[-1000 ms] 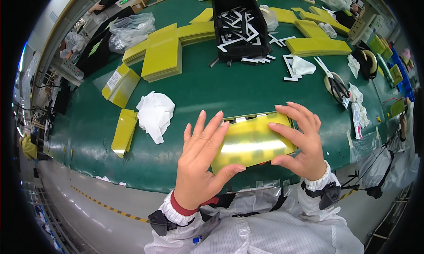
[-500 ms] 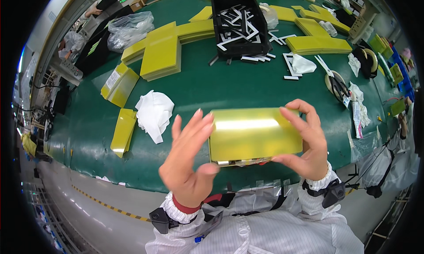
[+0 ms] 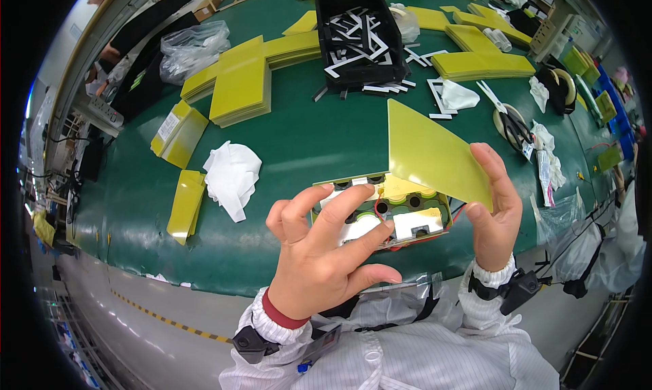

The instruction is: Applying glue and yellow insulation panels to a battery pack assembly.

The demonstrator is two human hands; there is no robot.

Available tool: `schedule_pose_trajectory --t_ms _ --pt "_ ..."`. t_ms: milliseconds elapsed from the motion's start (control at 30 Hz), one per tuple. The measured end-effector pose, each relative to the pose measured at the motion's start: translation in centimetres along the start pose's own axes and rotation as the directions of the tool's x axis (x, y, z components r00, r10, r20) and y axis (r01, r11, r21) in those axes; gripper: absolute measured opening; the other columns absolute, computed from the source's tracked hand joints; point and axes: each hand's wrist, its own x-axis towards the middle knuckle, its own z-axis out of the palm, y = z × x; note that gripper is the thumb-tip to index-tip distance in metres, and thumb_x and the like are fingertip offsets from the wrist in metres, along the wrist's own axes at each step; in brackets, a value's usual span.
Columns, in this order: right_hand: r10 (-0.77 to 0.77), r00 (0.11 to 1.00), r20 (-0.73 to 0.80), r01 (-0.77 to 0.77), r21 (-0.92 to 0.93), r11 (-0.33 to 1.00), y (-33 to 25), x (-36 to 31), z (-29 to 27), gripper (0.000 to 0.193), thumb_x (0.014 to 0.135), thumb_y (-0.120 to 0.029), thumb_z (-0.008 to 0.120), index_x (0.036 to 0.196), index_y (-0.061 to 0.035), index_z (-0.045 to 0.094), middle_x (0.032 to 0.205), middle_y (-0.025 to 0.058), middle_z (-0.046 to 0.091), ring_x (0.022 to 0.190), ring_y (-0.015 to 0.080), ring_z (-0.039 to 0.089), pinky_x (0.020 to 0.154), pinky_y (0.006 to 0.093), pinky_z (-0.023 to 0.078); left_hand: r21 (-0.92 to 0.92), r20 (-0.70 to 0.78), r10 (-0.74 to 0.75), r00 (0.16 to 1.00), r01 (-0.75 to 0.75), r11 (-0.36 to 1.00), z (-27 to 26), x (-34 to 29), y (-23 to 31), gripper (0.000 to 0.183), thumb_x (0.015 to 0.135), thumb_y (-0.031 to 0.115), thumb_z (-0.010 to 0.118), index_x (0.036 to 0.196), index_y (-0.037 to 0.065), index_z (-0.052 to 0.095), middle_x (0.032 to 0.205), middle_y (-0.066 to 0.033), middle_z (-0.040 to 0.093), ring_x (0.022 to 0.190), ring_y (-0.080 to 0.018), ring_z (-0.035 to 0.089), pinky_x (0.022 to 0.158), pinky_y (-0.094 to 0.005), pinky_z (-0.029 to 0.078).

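In front of me lies a battery pack [image 3: 420, 221] with its upper side uncovered, showing round cells, white pads, metal strips and a thin red wire. My left hand [image 3: 316, 257] is over its left part, fingers spread, with fingertips resting on the pack. A translucent yellow-green sheet [image 3: 431, 149] is pinched at its lower right corner by my right hand [image 3: 499, 217]. The sheet stands tilted above the right part of the pack and hides some of it.
Stacks of yellow-green sheets [image 3: 238, 84] stand beyond, left of a black bin [image 3: 333, 23] of white and black strips. A crumpled white cloth [image 3: 231, 176] lies left, near loose sheets [image 3: 185, 207]. Scissors [image 3: 506, 118] and a tape roll are at right on the green table [image 3: 305, 132].
The sheet, earlier lying flat over the pack, has been lifted and tipped up to the right by my right hand. My left hand has moved right onto the uncovered pack.
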Motion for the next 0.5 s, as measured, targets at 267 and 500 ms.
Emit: schedule_pose_trajectory --t_ms 267,500 --pt "-0.027 0.997 0.071 0.029 -0.034 0.999 -0.1 0.0 0.1 0.067 0.072 -0.016 0.078 0.130 0.0044 0.052 0.133 0.0155 0.041 0.121 0.0234 0.046 0.101 0.0342 0.038 -0.067 0.104 0.030 0.994 -0.023 0.998 -0.7 0.1 -0.3 0.061 0.080 0.066 0.048 0.099 0.015 0.074 0.116 -0.0045 0.063 0.113 -0.0303 0.042 0.092 -0.0401 0.028" --pt "-0.065 0.972 0.226 0.102 -0.154 0.983 0.1 0.2 0.2 0.067 0.068 -0.016 0.082 0.127 0.0025 0.055 0.131 0.0165 0.041 0.117 0.0251 0.047 0.097 0.0338 0.041 -0.091 -0.084 0.064 0.994 -0.072 0.993 -1.8 -1.4 0.0 0.064 0.080 0.069 0.048 0.095 0.012 0.074 0.102 0.0031 0.069 0.096 -0.0227 0.057 0.088 -0.0408 0.024"
